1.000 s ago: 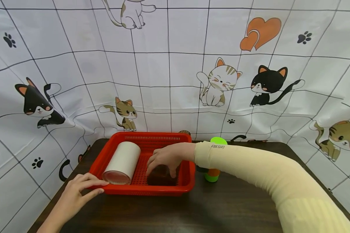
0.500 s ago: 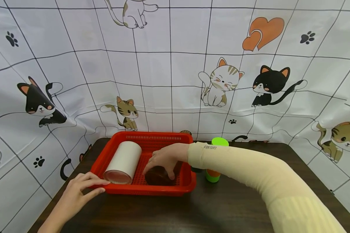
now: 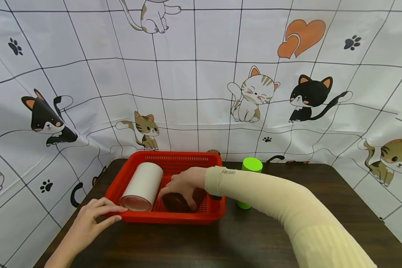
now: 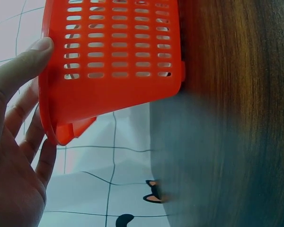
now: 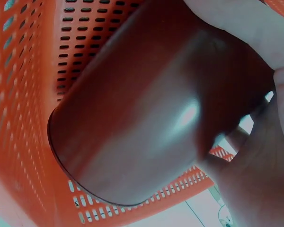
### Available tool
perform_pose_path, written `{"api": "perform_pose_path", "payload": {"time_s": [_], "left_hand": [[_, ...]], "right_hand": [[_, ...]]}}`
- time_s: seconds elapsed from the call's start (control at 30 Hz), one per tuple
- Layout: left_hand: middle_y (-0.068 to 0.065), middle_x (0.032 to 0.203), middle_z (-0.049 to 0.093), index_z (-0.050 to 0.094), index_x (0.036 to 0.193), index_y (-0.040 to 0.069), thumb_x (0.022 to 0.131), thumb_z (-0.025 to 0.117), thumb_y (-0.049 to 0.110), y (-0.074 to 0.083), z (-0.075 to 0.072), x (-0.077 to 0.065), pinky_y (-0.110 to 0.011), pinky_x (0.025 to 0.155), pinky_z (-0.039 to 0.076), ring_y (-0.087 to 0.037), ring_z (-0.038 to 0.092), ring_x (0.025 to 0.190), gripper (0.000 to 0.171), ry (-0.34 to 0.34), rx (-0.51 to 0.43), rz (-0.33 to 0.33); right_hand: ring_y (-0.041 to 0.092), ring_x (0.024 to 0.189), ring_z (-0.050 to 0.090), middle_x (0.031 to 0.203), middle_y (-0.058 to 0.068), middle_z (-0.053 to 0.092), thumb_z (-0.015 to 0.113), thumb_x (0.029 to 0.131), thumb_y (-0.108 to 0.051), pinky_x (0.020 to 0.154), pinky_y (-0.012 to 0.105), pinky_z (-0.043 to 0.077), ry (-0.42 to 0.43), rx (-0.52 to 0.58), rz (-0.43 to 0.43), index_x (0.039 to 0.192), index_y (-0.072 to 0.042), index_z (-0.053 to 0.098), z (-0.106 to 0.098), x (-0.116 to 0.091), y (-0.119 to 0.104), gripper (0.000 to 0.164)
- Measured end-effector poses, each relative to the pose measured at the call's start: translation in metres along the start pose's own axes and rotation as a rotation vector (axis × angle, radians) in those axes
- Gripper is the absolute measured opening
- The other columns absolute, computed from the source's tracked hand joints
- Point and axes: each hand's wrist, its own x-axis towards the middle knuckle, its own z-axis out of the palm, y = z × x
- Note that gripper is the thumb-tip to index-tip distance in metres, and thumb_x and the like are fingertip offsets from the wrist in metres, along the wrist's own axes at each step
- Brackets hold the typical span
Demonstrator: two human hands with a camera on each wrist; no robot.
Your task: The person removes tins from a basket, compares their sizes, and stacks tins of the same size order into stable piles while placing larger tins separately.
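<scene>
A red plastic basket (image 3: pixel 167 218) with slotted walls stands on the dark wooden table. My left hand (image 3: pixel 90 223) grips its rim at the front left corner, thumb on one side and fingers on the other in the left wrist view. Inside the basket, my right hand (image 3: pixel 184 182) holds a glossy dark brown cylindrical container (image 5: pixel 132 109) from above, fingers and thumb spread round its sides. The container lies tilted on its side, its dark-edged end near the basket wall. A white cylinder (image 3: pixel 145 182) with a pinkish end lies to its left in the same basket.
To the right of the basket stands a container with a bright green lid (image 3: pixel 252 164), partly hidden by the right sleeve (image 3: pixel 254 188). The brown tabletop (image 3: pixel 254 238) extends to the front and right. A white cat-print sheet (image 3: pixel 211 82) hangs behind the table.
My right hand and the brown container have shifted left inside the basket, toward the white cylinder. More of the green lid shows. The left hand stays on the rim.
</scene>
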Motion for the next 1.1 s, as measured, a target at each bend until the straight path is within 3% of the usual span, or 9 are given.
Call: {"api": "perform_pose_path", "payload": {"time_s": [0.17, 0.33, 0.53, 0.83, 1.1], "left_hand": [[0.017, 0.089, 0.064, 0.077, 0.097, 0.031, 0.065, 0.087, 0.005, 0.000, 0.000, 0.002, -0.023, 0.065, 0.038, 0.003, 0.042, 0.083, 0.043, 0.004, 0.002, 0.013], [0.017, 0.089, 0.064, 0.077, 0.097, 0.032, 0.064, 0.087, 0.005, 0.000, 0.000, 0.004, -0.022, 0.067, 0.039, 0.004, 0.043, 0.085, 0.044, 0.010, 0.003, 0.020], [0.017, 0.088, 0.064, 0.077, 0.097, 0.031, 0.063, 0.088, 0.003, 0.000, 0.000, 0.004, -0.021, 0.067, 0.037, 0.004, 0.043, 0.084, 0.045, 0.015, 0.002, 0.028], [0.017, 0.088, 0.064, 0.077, 0.097, 0.031, 0.064, 0.087, 0.005, 0.000, 0.001, 0.002, -0.023, 0.066, 0.039, 0.004, 0.043, 0.084, 0.043, 0.007, 0.007, 0.012], [0.017, 0.088, 0.064, 0.077, 0.097, 0.032, 0.065, 0.087, 0.005, -0.002, 0.001, 0.000, -0.023, 0.066, 0.039, 0.004, 0.043, 0.084, 0.043, 0.009, 0.001, 0.007]], "right_hand": [[0.012, 0.124, 0.045, 0.142, -0.012, 0.047, 0.091, 0.064, -0.041, 0.102, 0.031, 0.047, 0.035, -0.005, 0.016, 0.149, -0.035, 0.027, 0.002, 0.003, -0.001, 0.107], [0.010, 0.119, 0.049, 0.131, -0.010, 0.053, 0.092, 0.063, -0.040, 0.112, 0.043, 0.041, 0.082, 0.021, 0.031, 0.140, -0.031, 0.035, 0.003, 0.006, 0.001, 0.096], [0.011, 0.124, 0.049, 0.135, -0.008, 0.052, 0.092, 0.064, -0.038, 0.116, 0.056, 0.034, 0.108, 0.049, 0.022, 0.140, -0.030, 0.035, 0.007, 0.010, 0.005, 0.095], [0.011, 0.115, 0.050, 0.130, -0.008, 0.052, 0.092, 0.065, -0.037, 0.106, 0.043, 0.045, 0.131, 0.077, 0.015, 0.140, -0.030, 0.035, 0.011, 0.011, 0.006, 0.094], [0.010, 0.113, 0.052, 0.126, -0.009, 0.054, 0.092, 0.064, -0.040, 0.107, 0.044, 0.045, 0.144, 0.034, 0.053, 0.138, -0.031, 0.037, 0.010, 0.012, 0.003, 0.092]]}}
